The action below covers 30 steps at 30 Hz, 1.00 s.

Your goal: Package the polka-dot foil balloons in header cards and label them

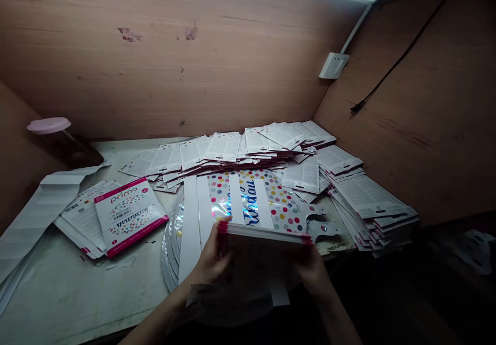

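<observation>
My left hand (213, 265) and my right hand (313, 273) grip a small stack of flat balloon packets (265, 231) by its two ends. The packets' edges are white with magenta corners; their near side lies in deep shadow. Just beyond and under them is a pile of flat foil balloons (284, 205) with coloured dots and blue lettering. White paper strips (234, 195) lie across the balloons. To the left, a white and magenta balloon packet (132, 216) marked "prima" rests on several others.
Many white packets (222, 146) lie heaped along the back of the table (77, 293), with another pile (360, 190) at the right. A long folded paper strip (46, 205) and a pink-lidded container (64, 141) are at the left. A black cable (406, 50) hangs at the right wall.
</observation>
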Tool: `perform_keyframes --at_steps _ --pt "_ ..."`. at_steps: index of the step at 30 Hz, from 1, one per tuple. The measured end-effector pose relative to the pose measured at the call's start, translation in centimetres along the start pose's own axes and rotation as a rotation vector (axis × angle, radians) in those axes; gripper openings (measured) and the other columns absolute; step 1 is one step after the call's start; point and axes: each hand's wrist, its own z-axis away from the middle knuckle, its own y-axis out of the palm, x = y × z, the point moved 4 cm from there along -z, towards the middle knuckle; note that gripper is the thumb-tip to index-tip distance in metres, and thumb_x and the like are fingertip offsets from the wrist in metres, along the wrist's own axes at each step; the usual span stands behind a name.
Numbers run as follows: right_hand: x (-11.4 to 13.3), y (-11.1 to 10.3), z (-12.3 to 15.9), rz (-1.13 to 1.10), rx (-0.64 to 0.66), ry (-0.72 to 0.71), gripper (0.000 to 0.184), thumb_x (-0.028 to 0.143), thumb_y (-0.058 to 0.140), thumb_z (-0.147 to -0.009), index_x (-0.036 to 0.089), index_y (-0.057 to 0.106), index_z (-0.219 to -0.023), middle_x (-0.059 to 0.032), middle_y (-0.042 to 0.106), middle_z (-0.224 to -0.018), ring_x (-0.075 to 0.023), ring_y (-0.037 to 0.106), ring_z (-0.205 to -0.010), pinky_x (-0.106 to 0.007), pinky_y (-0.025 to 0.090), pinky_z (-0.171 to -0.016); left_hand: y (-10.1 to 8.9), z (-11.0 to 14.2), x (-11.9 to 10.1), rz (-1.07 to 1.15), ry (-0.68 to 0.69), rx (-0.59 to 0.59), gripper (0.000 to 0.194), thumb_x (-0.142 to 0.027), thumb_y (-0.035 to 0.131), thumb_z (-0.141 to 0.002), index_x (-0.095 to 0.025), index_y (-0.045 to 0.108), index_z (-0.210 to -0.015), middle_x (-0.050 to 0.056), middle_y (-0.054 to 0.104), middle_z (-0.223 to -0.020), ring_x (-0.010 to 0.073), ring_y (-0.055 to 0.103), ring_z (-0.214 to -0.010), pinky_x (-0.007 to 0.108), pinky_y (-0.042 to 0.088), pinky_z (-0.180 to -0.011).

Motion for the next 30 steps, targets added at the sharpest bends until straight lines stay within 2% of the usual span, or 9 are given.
perform_keyframes --at_steps 4,8,12,15,18,21,24,27,30 --pt "1.3 0.3 0.4 0.113 0.098 -0.132 0.026 0.025 0.078 -0.074 0.031 0.070 -0.098 -0.0031 0.070 -0.102 -0.0285 0.064 -0.106 -0.052 0.041 -0.108 -0.1 0.3 -0.8 -0.077 0.060 0.055 0.033 -0.022 0.062 -0.087 -0.022 0.049 -0.117 0.008 0.053 -0.115 0.0245 0.054 -0.111 0.039 0.045 -0.098" --pt "0.6 0.4 0.0 0.089 0.093 -0.141 0.023 0.029 0.078 -0.074 0.034 0.071 -0.097 -0.0026 0.069 -0.105 -0.0283 0.063 -0.104 -0.049 0.045 -0.104 0.0 0.2 -0.4 -0.154 0.006 0.105 0.028 -0.019 0.055 -0.088 -0.020 0.052 -0.116 0.010 0.054 -0.114 0.0244 0.054 -0.111 0.038 0.047 -0.094" --pt "-0.5 0.3 0.1 0.054 0.055 -0.064 0.028 0.032 0.079 -0.074 0.032 0.070 -0.100 -0.0032 0.071 -0.107 -0.0282 0.064 -0.105 -0.046 0.050 -0.099 0.0 0.1 -0.5 -0.196 -0.055 0.022 0.020 -0.023 0.055 -0.089 -0.019 0.055 -0.108 0.006 0.059 -0.098 0.0204 0.058 -0.090 0.035 0.050 -0.081" --pt "0.4 -0.4 -1.0 -0.047 -0.003 0.047 0.043 0.036 0.079 -0.074 0.030 0.062 -0.113 -0.0052 0.069 -0.116 -0.0272 0.064 -0.110 -0.043 0.053 -0.095 0.4 -0.6 -1.1 -0.149 -0.161 -0.028 0.034 -0.029 0.062 -0.085 -0.019 0.052 -0.116 0.007 0.063 -0.101 0.0244 0.062 -0.096 0.037 0.052 -0.084" --pt "1.7 -1.0 -3.8 -0.152 0.046 0.225 0.056 0.038 0.081 -0.071 0.026 0.055 -0.119 -0.0082 0.071 -0.114 -0.0277 0.068 -0.104 -0.045 0.055 -0.092 1.2 -1.9 -1.5 -0.095 -0.296 -0.010 0.062 -0.039 0.068 -0.082 -0.017 0.040 -0.133 0.015 0.061 -0.120 0.0310 0.062 -0.108 0.046 0.052 -0.090" --pt "1.6 -1.5 -6.8 -0.161 0.108 0.426 0.061 0.037 0.087 -0.060 0.022 0.056 -0.110 -0.0081 0.075 -0.097 -0.0288 0.072 -0.086 -0.046 0.059 -0.078 1.5 -3.5 -2.7 -0.383 -0.177 -0.043 0.081 -0.041 0.072 -0.079 -0.019 0.029 -0.145 0.021 0.040 -0.146 0.0378 0.046 -0.130 0.059 0.041 -0.103" --pt "0.6 -1.8 -8.9 -0.001 0.128 0.435 0.058 0.042 0.086 -0.056 0.021 0.057 -0.102 -0.0072 0.075 -0.086 -0.0290 0.072 -0.076 -0.045 0.060 -0.069 3.0 -4.9 -3.4 -0.710 0.103 0.191 0.053 -0.036 0.068 -0.084 -0.024 0.051 -0.133 0.013 0.040 -0.150 0.0381 0.028 -0.142 0.062 0.025 -0.113" --pt "-0.5 -2.1 -9.6 0.210 0.102 0.368 0.049 0.044 0.080 -0.061 0.021 0.058 -0.098 -0.0069 0.073 -0.083 -0.0292 0.071 -0.077 -0.046 0.059 -0.069 4.6 -5.6 -2.1 -0.847 0.196 0.467 0.043 -0.039 0.074 -0.078 -0.023 0.063 -0.117 0.012 0.054 -0.138 0.0387 0.041 -0.133 0.060 0.032 -0.109" --pt "-0.6 -2.5 -9.8 0.379 -0.018 0.314 0.045 0.034 0.081 -0.057 0.021 0.058 -0.094 -0.0105 0.068 -0.092 -0.0376 0.064 -0.099 -0.055 0.052 -0.083 5.6 -5.9 -0.3 -0.947 0.230 0.548 0.048 -0.033 0.081 -0.070 -0.021 0.064 -0.112 0.013 0.059 -0.129 0.0373 0.049 -0.122 0.056 0.039 -0.104"
